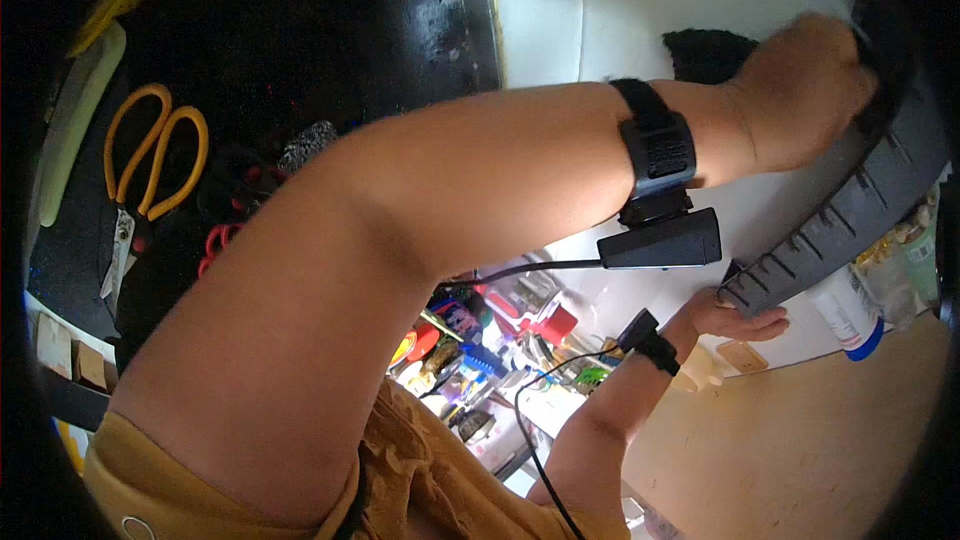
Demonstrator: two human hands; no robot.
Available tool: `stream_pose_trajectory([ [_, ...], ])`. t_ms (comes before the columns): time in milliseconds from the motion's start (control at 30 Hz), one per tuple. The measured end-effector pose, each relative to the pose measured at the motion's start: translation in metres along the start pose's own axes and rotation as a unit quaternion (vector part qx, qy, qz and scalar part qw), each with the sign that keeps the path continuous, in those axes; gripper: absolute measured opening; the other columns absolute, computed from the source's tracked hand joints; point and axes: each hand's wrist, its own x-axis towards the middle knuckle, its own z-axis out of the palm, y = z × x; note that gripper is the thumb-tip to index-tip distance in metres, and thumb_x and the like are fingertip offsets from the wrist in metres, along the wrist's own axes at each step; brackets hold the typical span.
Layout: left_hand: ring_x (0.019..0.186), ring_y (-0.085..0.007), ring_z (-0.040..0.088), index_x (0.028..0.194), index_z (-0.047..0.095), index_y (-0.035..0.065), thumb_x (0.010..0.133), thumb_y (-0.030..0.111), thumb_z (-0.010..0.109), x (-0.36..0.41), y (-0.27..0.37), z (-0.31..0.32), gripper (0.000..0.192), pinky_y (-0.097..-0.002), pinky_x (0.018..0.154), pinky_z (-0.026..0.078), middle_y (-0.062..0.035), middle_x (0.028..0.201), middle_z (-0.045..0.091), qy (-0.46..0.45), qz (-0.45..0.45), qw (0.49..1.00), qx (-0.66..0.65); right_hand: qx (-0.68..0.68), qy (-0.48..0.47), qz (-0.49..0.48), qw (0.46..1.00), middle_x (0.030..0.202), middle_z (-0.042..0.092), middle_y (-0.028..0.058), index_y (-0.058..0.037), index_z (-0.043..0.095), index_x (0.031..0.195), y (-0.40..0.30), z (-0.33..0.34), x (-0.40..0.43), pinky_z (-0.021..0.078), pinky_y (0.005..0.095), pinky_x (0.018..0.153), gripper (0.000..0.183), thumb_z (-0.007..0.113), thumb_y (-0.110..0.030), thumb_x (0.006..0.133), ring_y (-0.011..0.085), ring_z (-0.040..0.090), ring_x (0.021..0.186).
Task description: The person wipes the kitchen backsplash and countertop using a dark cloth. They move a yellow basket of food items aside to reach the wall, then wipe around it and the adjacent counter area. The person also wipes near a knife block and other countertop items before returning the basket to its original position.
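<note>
A long dark grey panel point(847, 217) with a row of dark slot-like marks curves along the right side. My right hand point(739, 321) holds its lower end, thumb at the corner and fingers stretched beneath. My left hand point(810, 86) reaches over to the panel's upper part, its fingers curled and blurred against something black; what they grip is unclear. A black fuzzy piece point(705, 52) shows behind the left wrist, against a white surface point(540, 7). Both wrists wear black straps with small cabled devices, one of them a black box point(660, 240) under my left wrist.
Orange-handled scissors point(156, 157) hang or lie at the left, near red handles point(217, 244). A white bottle with a blue cap point(847, 311) stands behind the panel, beside other containers point(911, 262). Cluttered small items point(465, 367) fill the area between my arms.
</note>
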Motion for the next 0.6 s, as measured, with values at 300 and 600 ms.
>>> stream_pose_trajectory([
  [300, 0.093, -0.0418, 0.066, 0.09, 0.071, 0.0013, 0.096, 0.025, 0.058, -0.077, 0.011, 0.004, 0.028, -0.0505, 0.083, 0.054, -0.0196, 0.091, 0.066, -0.208, -0.04, 0.971, -0.11, -0.028, 0.016, -0.027, 0.999, 0.151, 0.037, 0.0296, 0.0041, 0.034, 0.151, -0.005, 0.002, 0.006, 0.0332, 0.0637, 0.112, 0.067, 0.05, -0.041, 0.103, 0.0512, 0.037, 0.14],
  [600, 0.096, -0.0269, 0.061, 0.107, 0.069, 0.0073, 0.092, 0.019, 0.058, -0.153, 0.002, 0.018, 0.022, -0.0381, 0.083, 0.053, -0.0063, 0.1, 0.062, -0.318, 0.151, 0.936, -0.006, -0.027, 0.028, -0.025, 0.999, 0.145, 0.042, 0.0306, 0.0, 0.039, 0.148, -0.011, 0.001, 0.01, 0.0357, 0.0614, 0.108, 0.072, 0.027, -0.058, 0.107, 0.0497, 0.041, 0.135],
])
